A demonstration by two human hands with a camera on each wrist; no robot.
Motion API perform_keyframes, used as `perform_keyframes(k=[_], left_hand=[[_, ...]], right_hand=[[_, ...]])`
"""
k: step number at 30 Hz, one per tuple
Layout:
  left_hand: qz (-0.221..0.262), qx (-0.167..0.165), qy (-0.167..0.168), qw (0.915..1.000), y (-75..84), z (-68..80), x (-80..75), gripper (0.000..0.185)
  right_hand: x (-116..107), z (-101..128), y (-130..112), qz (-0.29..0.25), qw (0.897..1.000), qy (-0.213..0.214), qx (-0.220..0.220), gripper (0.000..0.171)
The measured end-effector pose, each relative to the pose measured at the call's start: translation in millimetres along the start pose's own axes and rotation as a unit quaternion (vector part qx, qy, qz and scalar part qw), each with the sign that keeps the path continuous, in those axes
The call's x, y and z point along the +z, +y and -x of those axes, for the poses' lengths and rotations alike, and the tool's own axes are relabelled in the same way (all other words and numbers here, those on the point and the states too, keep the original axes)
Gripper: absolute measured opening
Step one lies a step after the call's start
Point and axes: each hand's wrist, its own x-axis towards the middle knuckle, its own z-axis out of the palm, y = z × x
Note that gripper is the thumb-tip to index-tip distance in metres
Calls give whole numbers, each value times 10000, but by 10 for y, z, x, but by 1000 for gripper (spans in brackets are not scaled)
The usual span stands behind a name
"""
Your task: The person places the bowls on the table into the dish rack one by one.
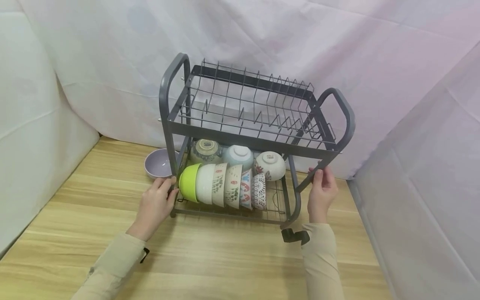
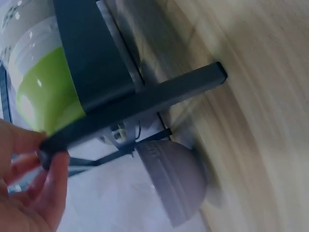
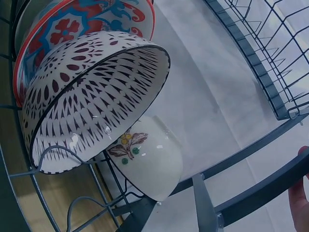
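Observation:
A dark grey two-tier dish rack [image 1: 247,138] stands between both hands. My left hand [image 1: 155,204] pinches its front left post [image 2: 159,99] beside the green bowl [image 1: 188,183]. At the opposite side, my right hand [image 1: 322,193] grips the right post, with only fingers [image 3: 297,203] showing in the right wrist view. On the lower tier, several bowls stand on edge in a row, from the green one to a dark-patterned white bowl [image 3: 101,96]. Behind them, a brownish bowl [image 1: 206,150], a pale blue bowl [image 1: 238,158] and a flowered bowl [image 1: 270,165] lie upside down.
A lilac bowl [image 1: 161,163] sits on the wooden table [image 1: 225,258], behind the rack's left side. The upper wire tier [image 1: 258,100] holds no dishes. White cloth [image 1: 123,62] hangs at the back and both sides. A small black device [image 1: 294,236] is at the right cuff.

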Motion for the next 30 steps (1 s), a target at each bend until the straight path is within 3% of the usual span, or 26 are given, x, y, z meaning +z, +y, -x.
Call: perform_keyframes(k=[4,8,14,19,24,27,30], left_hand=[[418,-11,55,9991,-190,-26,2,22],[500,-501,140,9974,-451,-150,14,32],[118,-1497,-585,9869,-817,-287,79,42],[195,-2080,-1196,9706,-1045,-330,148,51],[455,-2777,-1704,9443,-1202,-346,218,62],[651,-3130,-1755,9311,-1248,-348,266,62],[814,-3302,-1578,9271,-1272,-341,326,59]], right_hand=[[5,-9,7,-134,9999,-15,3,20],[10,-8,11,-8,10000,25,12,21],[-17,8,6,112,9999,93,61,22],[-33,4,19,199,9997,75,70,23],[-38,1,32,121,9999,65,19,20],[-38,2,39,-6,10000,20,-25,19],[-30,5,39,-129,9999,-31,-46,21]])
